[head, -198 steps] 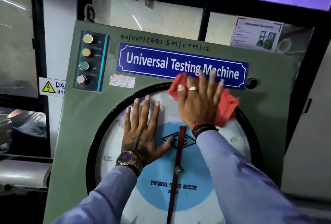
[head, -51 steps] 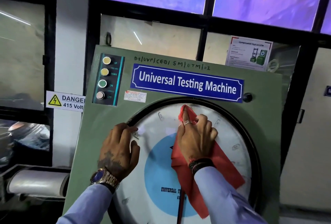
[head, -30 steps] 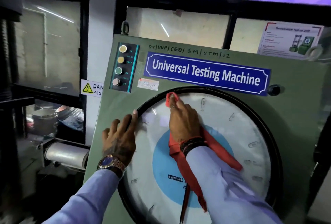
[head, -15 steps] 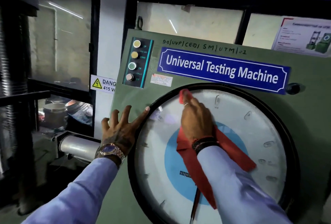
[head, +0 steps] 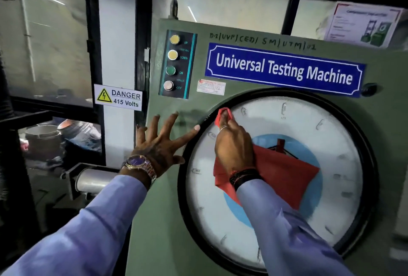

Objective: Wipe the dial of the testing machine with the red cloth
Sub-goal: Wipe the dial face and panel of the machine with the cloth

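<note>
The green testing machine (head: 167,220) carries a large round white dial (head: 326,150) with a blue centre and a black rim. My right hand (head: 234,145) grips the red cloth (head: 284,176) and presses a cloth-wrapped fingertip against the dial's upper left edge, just inside the rim. The rest of the cloth hangs below my wrist over the blue centre. My left hand (head: 159,143) lies flat with fingers spread on the green panel left of the dial, its index fingertip touching the rim.
A black panel (head: 176,63) with several push buttons sits above my left hand. A blue "Universal Testing Machine" nameplate (head: 284,70) runs above the dial. A "DANGER 415 Volts" sign (head: 118,97) is on the white pillar at left. A metal cylinder (head: 92,179) lies low left.
My left hand slid off the dial rim onto the green panel and spread its fingers. My right hand kept the cloth-wrapped finger at the dial's upper left edge. The view shifted left.
</note>
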